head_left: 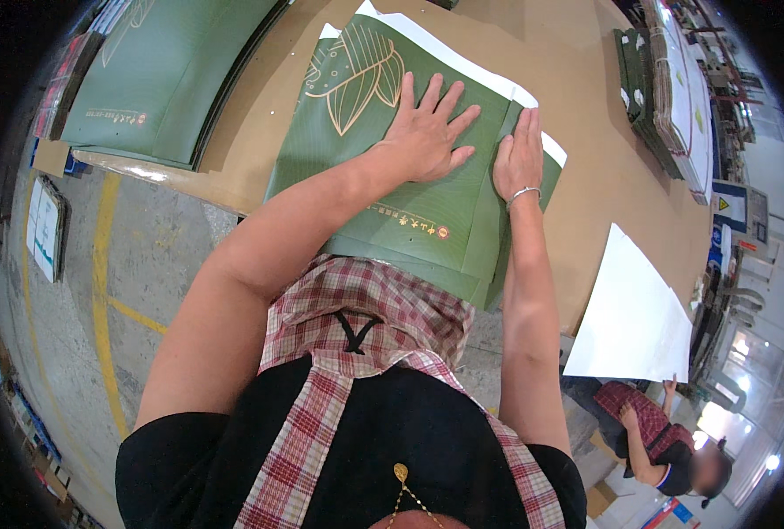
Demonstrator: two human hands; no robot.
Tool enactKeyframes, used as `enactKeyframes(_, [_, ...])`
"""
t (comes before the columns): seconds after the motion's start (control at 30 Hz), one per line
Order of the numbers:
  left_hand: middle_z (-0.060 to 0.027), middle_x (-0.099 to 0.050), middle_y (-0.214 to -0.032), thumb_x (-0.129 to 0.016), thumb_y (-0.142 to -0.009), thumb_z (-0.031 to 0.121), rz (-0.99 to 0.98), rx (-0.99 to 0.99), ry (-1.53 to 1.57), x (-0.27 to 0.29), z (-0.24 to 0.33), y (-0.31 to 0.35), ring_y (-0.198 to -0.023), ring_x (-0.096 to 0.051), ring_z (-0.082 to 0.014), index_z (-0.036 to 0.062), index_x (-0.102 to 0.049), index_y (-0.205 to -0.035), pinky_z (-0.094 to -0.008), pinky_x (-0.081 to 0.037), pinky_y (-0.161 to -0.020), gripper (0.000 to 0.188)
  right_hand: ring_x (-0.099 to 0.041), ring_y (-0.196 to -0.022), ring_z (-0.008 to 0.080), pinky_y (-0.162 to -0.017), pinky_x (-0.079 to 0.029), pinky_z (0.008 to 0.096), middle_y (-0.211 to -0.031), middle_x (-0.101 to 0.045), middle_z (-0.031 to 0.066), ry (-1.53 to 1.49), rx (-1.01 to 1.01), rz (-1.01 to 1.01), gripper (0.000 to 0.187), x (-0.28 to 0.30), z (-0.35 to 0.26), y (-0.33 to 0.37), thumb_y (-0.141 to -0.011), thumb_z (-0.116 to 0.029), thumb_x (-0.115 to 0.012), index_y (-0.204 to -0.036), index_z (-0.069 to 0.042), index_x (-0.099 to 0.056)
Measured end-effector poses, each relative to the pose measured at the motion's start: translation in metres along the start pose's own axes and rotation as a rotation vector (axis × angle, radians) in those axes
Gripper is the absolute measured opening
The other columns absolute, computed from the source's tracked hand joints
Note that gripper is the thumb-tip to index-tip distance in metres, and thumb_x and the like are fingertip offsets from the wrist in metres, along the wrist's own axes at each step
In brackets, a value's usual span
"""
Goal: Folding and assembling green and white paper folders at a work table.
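A green paper bag [462,207] with gold line-drawn leaves lies flat on the brown table [577,66] in front of me, its near end reaching over the table edge to my checked apron. White paper edges show along its far side and at the right corner. My left hand [427,137] presses on the upper middle of the bag, fingers spread. Along the folded strip at its right side lies my right hand [520,157], palm down with the fingers straight and close together. Neither hand grips anything. My left forearm hides part of the bag.
A stack of similar green bags [176,79] sits at the table's left. Bundled flat bags [679,97] stand at the far right. A co-worker at the lower right holds a large white sheet [630,317] by the table. Another flat stack [46,227] rests on the floor at left.
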State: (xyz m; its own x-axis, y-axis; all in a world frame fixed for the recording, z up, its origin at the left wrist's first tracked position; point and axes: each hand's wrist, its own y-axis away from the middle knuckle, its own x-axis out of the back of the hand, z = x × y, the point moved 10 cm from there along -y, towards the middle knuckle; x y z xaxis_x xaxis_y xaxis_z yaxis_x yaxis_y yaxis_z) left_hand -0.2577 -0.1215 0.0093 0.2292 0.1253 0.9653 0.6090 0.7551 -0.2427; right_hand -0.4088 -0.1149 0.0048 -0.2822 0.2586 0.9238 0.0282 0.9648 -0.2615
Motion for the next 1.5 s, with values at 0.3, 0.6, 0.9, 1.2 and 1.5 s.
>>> enactKeyframes(0.3, [-0.0166,-0.030,-0.160,-0.039,-0.098,0.058,0.041,-0.024,0.029,0.006,0.001,0.001,-0.147,-0.023,-0.0443,0.0200,-0.041,-0.152,-0.0727,-0.006,-0.113,0.066,-0.022,-0.149,0.0376,-0.123,-0.018,0.0456,-0.161,-0.021,0.0236,0.034,-0.032,-0.083,0.061,-0.007,0.004,0.000,-0.098,-0.020,-0.037,-0.153,0.005,-0.025])
enactKeyframes(0.6, [-0.0149,-0.028,-0.161,-0.040,-0.099,0.057,-0.021,-0.016,0.003,0.004,-0.002,0.006,-0.147,-0.024,-0.0441,0.0215,-0.036,-0.154,-0.0721,-0.011,-0.113,0.065,-0.020,-0.150,0.0361,-0.123,-0.016,0.0454,-0.162,-0.022,0.0214,0.044,-0.023,-0.108,0.061,-0.009,-0.007,0.001,-0.098,-0.022,-0.037,-0.153,0.004,-0.026])
enactKeyframes(0.9, [-0.0108,-0.031,-0.160,-0.042,-0.100,0.052,0.010,-0.037,0.000,0.008,0.002,0.000,-0.146,-0.027,-0.0418,0.0263,-0.040,-0.152,-0.0706,-0.014,-0.113,0.058,-0.022,-0.149,0.0376,-0.122,-0.016,0.0478,-0.160,-0.028,0.0214,0.163,-0.106,-0.046,0.065,-0.015,0.007,-0.069,-0.102,-0.037,-0.034,-0.152,0.002,-0.029])
enactKeyframes(1.2, [-0.0061,-0.036,-0.158,-0.045,-0.100,0.044,-0.012,-0.055,0.022,0.010,0.016,0.005,-0.146,-0.028,-0.0367,0.0298,-0.042,-0.150,-0.0685,-0.016,-0.115,0.052,-0.022,-0.148,0.0437,-0.120,-0.018,0.0533,-0.159,-0.027,0.0254,0.055,0.020,-0.184,0.071,0.021,-0.110,0.118,-0.096,-0.036,-0.054,-0.151,0.003,-0.032])
enactKeyframes(1.5, [-0.0102,-0.040,-0.154,-0.059,-0.094,0.032,0.170,-0.178,0.185,0.034,-0.014,0.016,-0.141,-0.035,-0.0396,0.0285,-0.044,-0.148,-0.0668,-0.024,-0.112,0.056,-0.051,-0.129,0.0322,-0.108,-0.039,0.0382,-0.139,-0.053,0.0213,-0.392,-0.288,0.286,0.045,0.072,-0.026,0.135,-0.102,-0.028,-0.054,-0.137,0.000,-0.055])
